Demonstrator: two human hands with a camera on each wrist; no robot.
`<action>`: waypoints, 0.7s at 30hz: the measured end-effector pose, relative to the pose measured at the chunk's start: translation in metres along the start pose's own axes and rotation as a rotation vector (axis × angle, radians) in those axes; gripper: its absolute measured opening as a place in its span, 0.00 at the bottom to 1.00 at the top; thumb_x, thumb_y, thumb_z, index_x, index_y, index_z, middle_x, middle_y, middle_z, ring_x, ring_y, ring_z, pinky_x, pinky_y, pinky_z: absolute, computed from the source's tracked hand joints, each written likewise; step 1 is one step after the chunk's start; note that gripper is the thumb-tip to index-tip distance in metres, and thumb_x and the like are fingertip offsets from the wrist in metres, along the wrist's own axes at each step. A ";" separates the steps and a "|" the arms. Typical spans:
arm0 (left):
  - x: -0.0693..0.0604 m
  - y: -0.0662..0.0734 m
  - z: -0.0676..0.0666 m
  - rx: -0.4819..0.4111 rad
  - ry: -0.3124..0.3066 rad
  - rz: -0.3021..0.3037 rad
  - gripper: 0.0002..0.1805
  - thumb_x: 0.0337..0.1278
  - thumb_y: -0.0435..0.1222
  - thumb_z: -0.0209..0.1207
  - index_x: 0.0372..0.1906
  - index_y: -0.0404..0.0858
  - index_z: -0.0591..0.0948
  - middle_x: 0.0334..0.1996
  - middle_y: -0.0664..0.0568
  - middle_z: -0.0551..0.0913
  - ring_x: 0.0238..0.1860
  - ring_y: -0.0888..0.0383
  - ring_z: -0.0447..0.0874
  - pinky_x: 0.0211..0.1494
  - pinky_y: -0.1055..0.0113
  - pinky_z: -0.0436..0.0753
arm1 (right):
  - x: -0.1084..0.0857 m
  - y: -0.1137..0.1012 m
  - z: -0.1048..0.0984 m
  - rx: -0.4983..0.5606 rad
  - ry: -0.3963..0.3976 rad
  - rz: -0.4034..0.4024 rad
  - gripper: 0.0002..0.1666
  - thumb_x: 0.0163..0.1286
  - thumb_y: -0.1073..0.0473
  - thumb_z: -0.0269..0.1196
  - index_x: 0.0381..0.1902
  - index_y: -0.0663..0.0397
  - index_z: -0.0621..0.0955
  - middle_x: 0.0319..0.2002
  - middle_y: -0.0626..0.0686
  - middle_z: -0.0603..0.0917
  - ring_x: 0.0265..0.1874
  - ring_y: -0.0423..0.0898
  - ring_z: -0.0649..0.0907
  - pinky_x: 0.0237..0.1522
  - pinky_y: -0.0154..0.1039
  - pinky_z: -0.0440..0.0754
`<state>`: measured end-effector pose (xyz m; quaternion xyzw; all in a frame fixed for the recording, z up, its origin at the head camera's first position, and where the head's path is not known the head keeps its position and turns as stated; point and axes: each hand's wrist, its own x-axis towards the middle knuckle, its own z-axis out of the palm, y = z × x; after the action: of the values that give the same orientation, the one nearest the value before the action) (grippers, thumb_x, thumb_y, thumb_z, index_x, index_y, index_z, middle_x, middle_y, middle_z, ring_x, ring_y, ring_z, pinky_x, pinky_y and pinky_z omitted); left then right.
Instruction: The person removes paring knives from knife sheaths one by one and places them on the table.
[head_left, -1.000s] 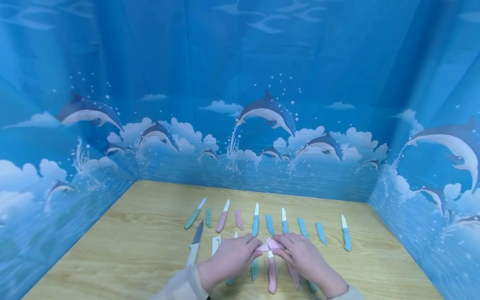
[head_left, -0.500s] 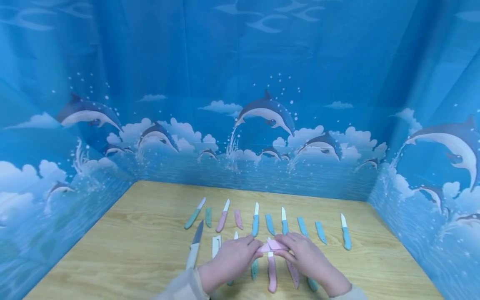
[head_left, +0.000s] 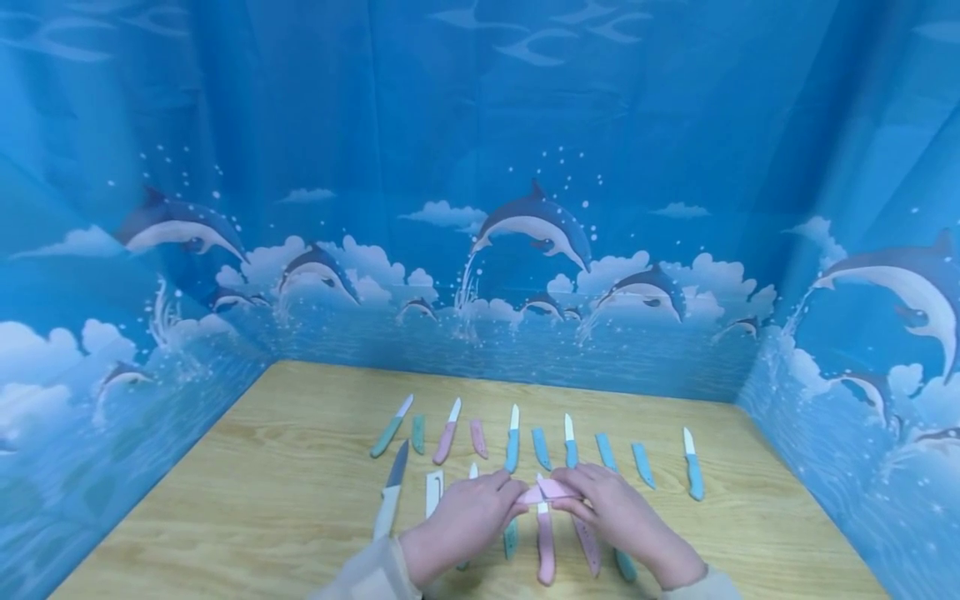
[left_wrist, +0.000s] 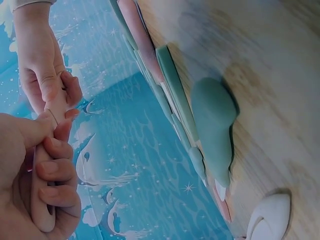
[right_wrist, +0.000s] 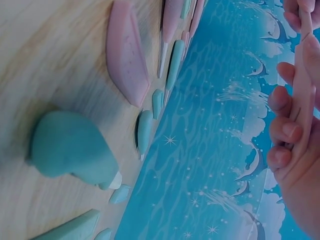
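My left hand [head_left: 472, 515] grips a pink knife handle [left_wrist: 40, 195], fingers curled round it. My right hand [head_left: 617, 510] holds a pink sheath [right_wrist: 302, 90] between thumb and fingers. Handle and sheath meet end to end in front of me, raised above the table; no blade shows between them. Below the hands lies a pink knife [head_left: 546, 546], blade pointing away, with another pink sheath [head_left: 587, 546] to its right. A green sheath [head_left: 512, 537] lies to its left. Beneath my right wrist a teal knife handle [head_left: 625, 567] is partly hidden.
A wooden table [head_left: 225, 500] bears a far row of small knives and sheaths, among them a green knife [head_left: 390, 429] and a blue knife [head_left: 693, 467]. A larger white-handled knife [head_left: 386, 508] and a white sheath [head_left: 433, 492] lie left. Blue dolphin curtains [head_left: 480, 358] surround the table.
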<state>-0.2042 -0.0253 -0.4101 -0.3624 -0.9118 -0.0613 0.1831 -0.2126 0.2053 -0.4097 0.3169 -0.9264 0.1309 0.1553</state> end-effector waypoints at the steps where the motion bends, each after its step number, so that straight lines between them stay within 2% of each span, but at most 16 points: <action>1: 0.000 0.000 0.000 0.003 0.001 0.000 0.17 0.69 0.50 0.50 0.50 0.46 0.81 0.34 0.61 0.82 0.30 0.70 0.79 0.29 0.81 0.76 | 0.000 0.000 0.000 0.002 -0.001 -0.001 0.22 0.68 0.41 0.57 0.51 0.46 0.81 0.41 0.44 0.86 0.41 0.43 0.83 0.47 0.49 0.82; 8: -0.001 -0.001 0.001 0.007 0.009 -0.002 0.17 0.69 0.51 0.50 0.49 0.47 0.81 0.33 0.62 0.81 0.29 0.70 0.78 0.27 0.82 0.75 | 0.000 0.002 0.000 -0.003 0.000 -0.006 0.19 0.67 0.44 0.60 0.51 0.46 0.82 0.40 0.43 0.86 0.40 0.42 0.83 0.45 0.48 0.83; 15: -0.001 0.001 0.000 -0.009 -0.031 -0.024 0.16 0.69 0.50 0.50 0.50 0.47 0.81 0.34 0.62 0.80 0.30 0.69 0.78 0.28 0.80 0.75 | -0.001 0.004 0.001 0.005 0.000 -0.010 0.21 0.68 0.42 0.58 0.50 0.47 0.82 0.40 0.43 0.86 0.39 0.42 0.84 0.44 0.47 0.83; 21: -0.002 0.000 0.001 -0.016 -0.029 -0.031 0.14 0.68 0.48 0.53 0.50 0.48 0.81 0.34 0.62 0.81 0.30 0.69 0.78 0.27 0.81 0.74 | -0.002 0.006 0.001 0.010 0.003 -0.013 0.18 0.66 0.47 0.62 0.50 0.48 0.82 0.42 0.46 0.87 0.41 0.44 0.84 0.45 0.47 0.84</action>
<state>-0.2036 -0.0265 -0.4120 -0.3505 -0.9193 -0.0661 0.1663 -0.2152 0.2104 -0.4126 0.3237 -0.9234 0.1351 0.1558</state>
